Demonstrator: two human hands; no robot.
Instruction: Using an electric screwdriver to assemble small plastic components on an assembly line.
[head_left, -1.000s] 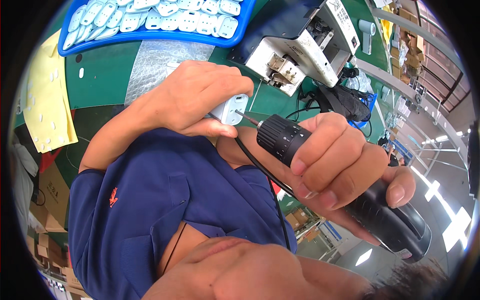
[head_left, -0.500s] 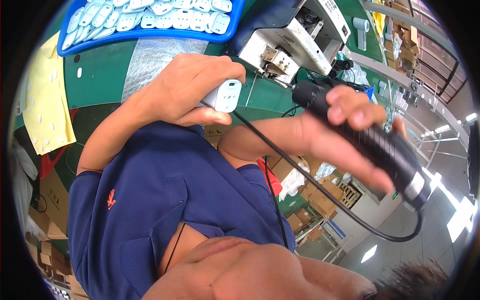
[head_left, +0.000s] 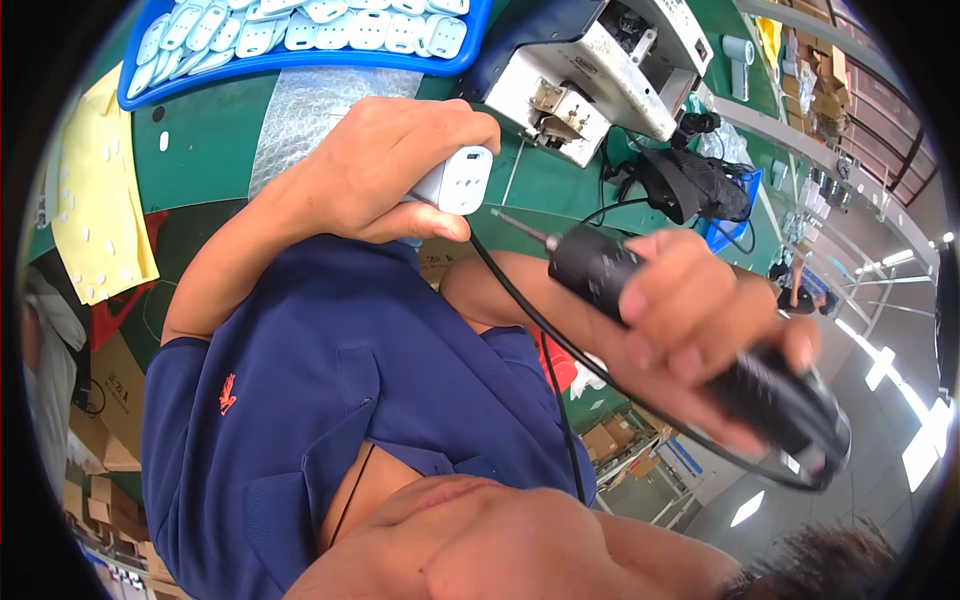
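My left hand [head_left: 365, 165] grips a small white plastic housing [head_left: 466, 181], fingers over the top and thumb below. The end with small holes and a dark slot faces right. My right hand [head_left: 705, 315] is wrapped round a black electric screwdriver [head_left: 598, 270], somewhat blurred. Its thin metal bit [head_left: 522, 228] points up and left, the tip just short of the housing's lower right corner. A black cable [head_left: 590, 368] loops from the screwdriver's rear end and passes under the housing.
A blue tray [head_left: 400, 62] of white plastic shells stands at the back left, bubble wrap [head_left: 300, 120] before it. A metal screw feeder [head_left: 560, 110] stands at the back right. Yellow paper [head_left: 95, 200] with small white pieces hangs at the left edge. A black bundle [head_left: 685, 185] lies right.
My right hand has brought the screwdriver away from the screw feeder, left and down toward the housing. The bit now points at the housing. My left hand has barely moved.
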